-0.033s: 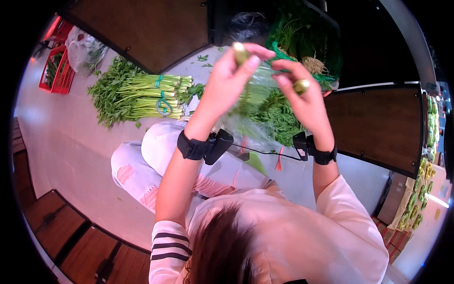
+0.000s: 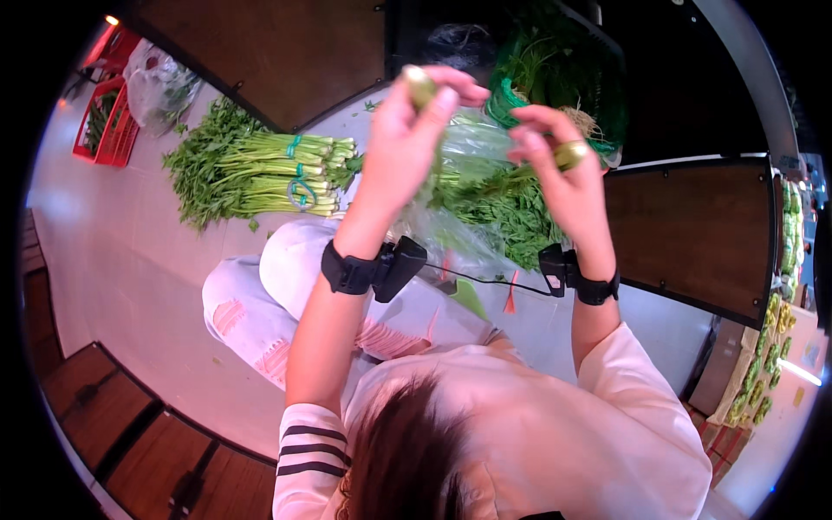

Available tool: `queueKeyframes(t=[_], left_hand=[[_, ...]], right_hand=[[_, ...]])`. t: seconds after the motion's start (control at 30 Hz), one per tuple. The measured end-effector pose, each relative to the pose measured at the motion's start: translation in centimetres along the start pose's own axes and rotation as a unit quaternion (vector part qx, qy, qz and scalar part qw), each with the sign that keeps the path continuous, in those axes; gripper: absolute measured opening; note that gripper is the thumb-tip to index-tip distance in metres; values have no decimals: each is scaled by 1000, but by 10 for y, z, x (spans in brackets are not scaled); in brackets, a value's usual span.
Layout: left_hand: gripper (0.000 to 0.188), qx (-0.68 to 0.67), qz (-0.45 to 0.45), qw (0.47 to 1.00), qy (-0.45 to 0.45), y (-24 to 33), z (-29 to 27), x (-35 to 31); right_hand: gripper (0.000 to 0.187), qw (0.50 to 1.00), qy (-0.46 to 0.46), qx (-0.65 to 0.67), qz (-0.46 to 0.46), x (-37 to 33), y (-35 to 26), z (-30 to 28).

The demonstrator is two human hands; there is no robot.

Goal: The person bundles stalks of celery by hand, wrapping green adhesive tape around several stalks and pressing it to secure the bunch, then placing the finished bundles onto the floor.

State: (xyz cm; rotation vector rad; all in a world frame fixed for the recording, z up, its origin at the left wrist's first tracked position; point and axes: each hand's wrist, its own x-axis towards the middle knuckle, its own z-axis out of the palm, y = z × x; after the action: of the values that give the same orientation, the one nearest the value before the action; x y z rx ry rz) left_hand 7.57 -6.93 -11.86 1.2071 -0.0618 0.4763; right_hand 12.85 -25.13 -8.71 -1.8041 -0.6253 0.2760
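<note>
My left hand [image 2: 403,130] is raised over the greens. Its fingers curl round a green stalk [image 2: 419,85], whose rounded, pale, shiny end pokes out at the top. Blurred green hangs below that hand. My right hand [image 2: 559,160] is closed on another stalk [image 2: 570,156], its end showing beside the thumb; blurred leaves trail toward the left hand. The two hands are apart. Beneath them lies a clear plastic bag [image 2: 464,238] with loose leafy greens [image 2: 520,221] beside and under it. Bundles of celery [image 2: 269,173], tied with green bands, lie on the floor to the left.
A green crate [image 2: 598,95] with rooted greens stands at the far right. Dark brown panels [image 2: 295,52] border the work spot. Far left are a red basket [image 2: 108,121] and a bulging plastic bag [image 2: 160,87]. A black cable [image 2: 494,280] joins both wrist devices.
My left hand has shifted a little to the left and up, and my right hand slightly to the right. The gap between them is wider. Both still hold their stalks.
</note>
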Motion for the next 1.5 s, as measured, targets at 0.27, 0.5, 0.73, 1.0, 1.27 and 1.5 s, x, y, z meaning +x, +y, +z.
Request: queueKeyframes(t=[0.27, 0.5, 0.73, 1.0, 1.27, 1.5], left_hand=[[28, 85, 104, 990, 30, 34, -16, -20], [55, 171, 158, 968, 99, 46, -33, -21], [21, 148, 231, 922, 272, 69, -61, -10], [27, 114, 276, 881, 368, 100, -100, -15], [21, 141, 200, 893, 376, 77, -88, -36], [15, 170, 364, 844, 354, 108, -109, -34]], right_hand=[[75, 976, -62, 186, -95, 19, -32, 63], [74, 866, -184, 452, -107, 25, -57, 129], [86, 842, -148, 507, -106, 40, -87, 175], [40, 970, -98, 77, -211, 21, -25, 208], [32, 953, 27, -71, -294, 8, -20, 218], [31, 963, -28, -72, -257, 0, 20, 180]])
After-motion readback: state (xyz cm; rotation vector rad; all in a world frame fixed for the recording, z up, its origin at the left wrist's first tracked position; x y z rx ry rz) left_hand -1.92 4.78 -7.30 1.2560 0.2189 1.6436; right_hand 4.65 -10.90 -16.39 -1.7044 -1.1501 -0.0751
